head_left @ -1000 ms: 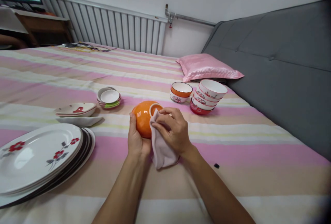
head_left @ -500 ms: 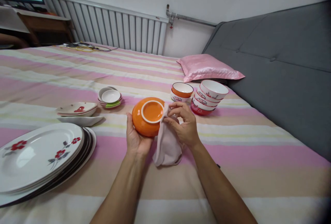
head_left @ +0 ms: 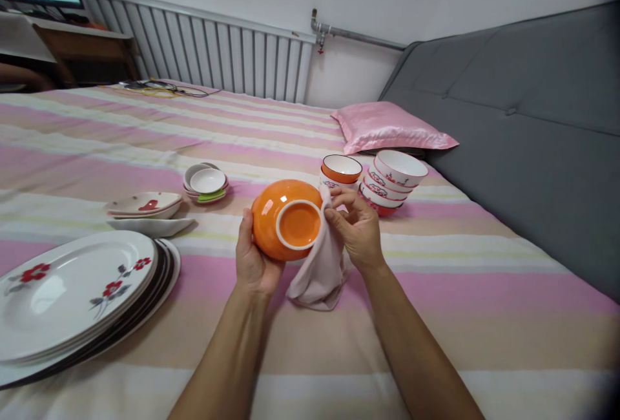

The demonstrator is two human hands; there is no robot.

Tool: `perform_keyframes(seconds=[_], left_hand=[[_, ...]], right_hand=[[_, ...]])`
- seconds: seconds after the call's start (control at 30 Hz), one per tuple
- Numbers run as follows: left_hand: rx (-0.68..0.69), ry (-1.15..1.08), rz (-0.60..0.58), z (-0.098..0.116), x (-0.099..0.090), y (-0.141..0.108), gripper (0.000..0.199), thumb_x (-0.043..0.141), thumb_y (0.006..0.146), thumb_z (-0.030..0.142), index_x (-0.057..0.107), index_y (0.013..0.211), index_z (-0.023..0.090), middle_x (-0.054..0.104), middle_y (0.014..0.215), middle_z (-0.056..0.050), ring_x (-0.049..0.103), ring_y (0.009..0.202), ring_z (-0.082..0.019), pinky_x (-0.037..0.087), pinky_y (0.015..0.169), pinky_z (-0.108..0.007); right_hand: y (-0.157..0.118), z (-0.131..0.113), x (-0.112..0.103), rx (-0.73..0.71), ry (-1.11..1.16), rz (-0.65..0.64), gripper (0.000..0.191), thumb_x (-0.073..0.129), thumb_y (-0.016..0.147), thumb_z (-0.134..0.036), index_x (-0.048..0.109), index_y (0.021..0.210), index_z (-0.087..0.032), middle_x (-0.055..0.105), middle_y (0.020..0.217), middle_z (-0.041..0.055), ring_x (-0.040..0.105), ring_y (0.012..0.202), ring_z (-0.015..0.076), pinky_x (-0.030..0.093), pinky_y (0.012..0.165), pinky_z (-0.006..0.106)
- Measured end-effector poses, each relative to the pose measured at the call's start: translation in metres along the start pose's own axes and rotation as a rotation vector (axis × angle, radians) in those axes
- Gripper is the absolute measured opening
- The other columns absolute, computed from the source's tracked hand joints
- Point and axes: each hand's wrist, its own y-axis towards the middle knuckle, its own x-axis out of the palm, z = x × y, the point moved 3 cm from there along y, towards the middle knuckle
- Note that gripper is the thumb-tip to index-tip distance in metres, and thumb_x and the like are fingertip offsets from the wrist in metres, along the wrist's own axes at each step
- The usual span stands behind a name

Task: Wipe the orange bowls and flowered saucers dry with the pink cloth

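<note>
An orange bowl (head_left: 271, 213) is held up on its side, its white-ringed base facing me. My left hand (head_left: 256, 262) grips it from the left and below, thumb on the near side. My right hand (head_left: 358, 226) pinches a pale pink cloth (head_left: 322, 274) against the bowl's right edge, and the cloth hangs down toward the bedspread. Behind my right hand stand a short stack of bowls with an orange bowl (head_left: 341, 167) on top and a taller stack of white bowls (head_left: 400, 171) with red rims.
Stacked floral plates (head_left: 87, 278) lie at the left on the striped bedspread (head_left: 310, 355). Beyond them are oblong dishes (head_left: 145, 203) and small saucers (head_left: 208, 181). A pink pillow (head_left: 392, 124) rests by the grey headboard (head_left: 523, 103). Cables (head_left: 165, 89) lie at the far edge.
The orange bowl has turned, its base ring shifting right and slightly down. My right hand and the cloth's upper part have moved a little to the right.
</note>
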Motion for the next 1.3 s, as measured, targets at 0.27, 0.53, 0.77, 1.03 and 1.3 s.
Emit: perform_keyframes(seconds=[0.27,0.53,0.77,1.03,1.3], left_hand=[[0.057,0.135,-0.08,-0.002,-0.002,-0.002,0.025,0.074,0.071,0.034,0.072,0.09,0.019,0.074,0.093,-0.004,0.068,0.085,-0.018,0.055,0.074,-0.025],[0.036,0.292,-0.145,-0.007,-0.005,-0.002,0.031,0.079,0.063,0.038,0.073,0.083,0.014,0.074,0.081,-0.006,0.067,0.072,-0.018,0.054,0.067,-0.024],[0.031,0.437,-0.133,-0.012,-0.005,-0.005,0.03,0.08,0.062,0.036,0.071,0.074,0.01,0.069,0.069,-0.004,0.061,0.062,-0.014,0.049,0.06,-0.022],[-0.02,0.54,-0.121,-0.016,-0.006,-0.006,0.033,0.079,0.063,0.039,0.071,0.077,0.01,0.066,0.067,-0.004,0.059,0.061,-0.013,0.047,0.06,-0.022],[-0.195,0.675,-0.194,-0.026,0.001,-0.019,0.038,0.082,0.057,0.042,0.068,0.07,0.009,0.064,0.061,-0.005,0.056,0.056,-0.014,0.043,0.054,-0.023]], right_hand=[[0.003,-0.004,-0.007,-0.015,-0.013,0.003,0.015,0.075,0.071,-0.03,0.062,0.073,-0.023,0.061,0.095,0.0022,0.058,0.092,0.0163,0.047,0.066,0.025],[0.004,-0.011,-0.011,-0.032,-0.077,-0.072,0.013,0.077,0.07,-0.027,0.065,0.072,-0.024,0.061,0.096,0.0014,0.057,0.098,0.0168,0.046,0.069,0.026],[0.002,-0.02,-0.006,-0.083,-0.193,-0.159,0.012,0.078,0.07,-0.028,0.067,0.072,-0.025,0.064,0.088,0.0009,0.061,0.094,0.0181,0.048,0.086,0.035],[0.0,-0.02,-0.002,-0.123,-0.325,-0.109,0.011,0.075,0.073,-0.03,0.066,0.073,-0.024,0.064,0.09,0.0016,0.061,0.091,0.0177,0.049,0.078,0.032],[0.003,-0.011,-0.015,-0.139,-0.461,0.213,0.012,0.072,0.076,-0.032,0.066,0.074,-0.021,0.065,0.084,0.0015,0.06,0.084,0.0172,0.044,0.07,0.029]])
